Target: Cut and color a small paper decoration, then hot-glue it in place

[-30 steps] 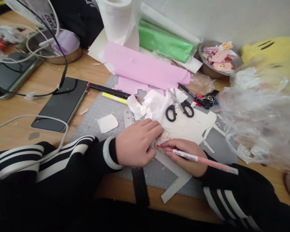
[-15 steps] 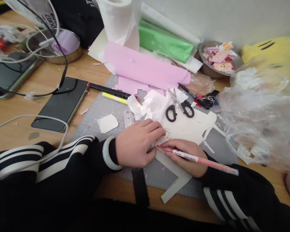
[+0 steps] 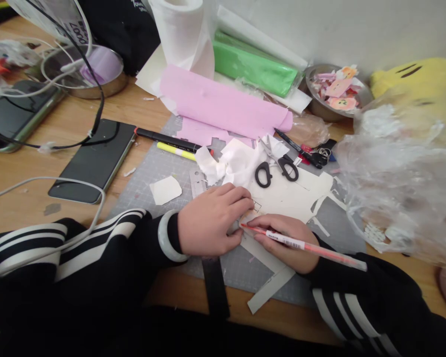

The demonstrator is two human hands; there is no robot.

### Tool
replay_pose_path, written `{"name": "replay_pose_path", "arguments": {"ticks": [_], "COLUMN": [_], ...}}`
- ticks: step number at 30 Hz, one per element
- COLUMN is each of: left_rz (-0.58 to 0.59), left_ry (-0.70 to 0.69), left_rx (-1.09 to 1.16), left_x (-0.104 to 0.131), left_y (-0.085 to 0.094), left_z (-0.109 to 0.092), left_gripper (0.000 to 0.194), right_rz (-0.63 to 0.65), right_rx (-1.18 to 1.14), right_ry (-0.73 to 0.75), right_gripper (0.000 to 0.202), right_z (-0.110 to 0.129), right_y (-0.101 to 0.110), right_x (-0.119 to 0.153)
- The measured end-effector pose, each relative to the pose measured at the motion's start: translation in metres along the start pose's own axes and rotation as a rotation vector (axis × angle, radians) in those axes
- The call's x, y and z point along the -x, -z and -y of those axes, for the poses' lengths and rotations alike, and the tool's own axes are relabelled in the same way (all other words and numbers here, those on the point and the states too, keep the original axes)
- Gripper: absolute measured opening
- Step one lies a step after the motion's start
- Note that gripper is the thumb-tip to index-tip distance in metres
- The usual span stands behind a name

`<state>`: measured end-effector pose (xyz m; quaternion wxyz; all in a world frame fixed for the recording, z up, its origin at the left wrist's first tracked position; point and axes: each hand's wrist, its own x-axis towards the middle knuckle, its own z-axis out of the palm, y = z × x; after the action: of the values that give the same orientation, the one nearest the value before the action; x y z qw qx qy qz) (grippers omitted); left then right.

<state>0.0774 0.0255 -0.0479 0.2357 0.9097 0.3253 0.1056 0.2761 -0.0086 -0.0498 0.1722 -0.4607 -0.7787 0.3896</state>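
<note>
My right hand [image 3: 290,240] is closed around an orange-red pen [image 3: 305,245] with a clear barrel and a barcode label. The pen's tip points at the gap between my left thumb and fingers. My left hand [image 3: 215,220] is curled over a small piece of pale paper [image 3: 248,216], pinching it, and hides most of it. Beneath both hands lies a large cream sheet [image 3: 282,198] with drawn lines and cut edges. Open scissors [image 3: 277,163] with black handles rest on that sheet, beyond my fingers.
A grey cutting mat [image 3: 141,181] carries a cut paper piece [image 3: 165,190], a yellow marker [image 3: 176,150] and a black marker [image 3: 171,141]. Behind lies a pink roll [image 3: 223,99]. A phone [image 3: 94,161] is left, a metal bowl of paper pieces [image 3: 319,106] back right, plastic bags [image 3: 397,188] right.
My left fingers have drawn back very slightly to the left, showing more of the drawn lines on the sheet. The pen stays in nearly the same place.
</note>
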Motion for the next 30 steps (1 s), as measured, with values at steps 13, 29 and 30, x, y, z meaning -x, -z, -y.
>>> {"name": "replay_pose_path", "arguments": {"ticks": [13,29,30], "left_rz": [0.003,0.003,-0.001], "left_ry": [-0.006,-0.002,-0.003], "left_rx": [0.029,0.021,0.02], "left_x": [0.0,0.0,0.0], "left_y": [0.0,-0.001,-0.001], "left_z": [0.002,0.003,0.003], "left_gripper": [0.03,0.031,0.031], "right_rz": [-0.095,-0.108,-0.113], "right_rx": [-0.03,0.028,0.029], "right_ry": [-0.007,-0.018,-0.025], "right_gripper": [0.025,0.025,0.025], "right_z": [-0.002,-0.007,-0.007], "right_y": [-0.002,-0.009,-0.008], "right_x": [0.001,0.002,0.002]}}
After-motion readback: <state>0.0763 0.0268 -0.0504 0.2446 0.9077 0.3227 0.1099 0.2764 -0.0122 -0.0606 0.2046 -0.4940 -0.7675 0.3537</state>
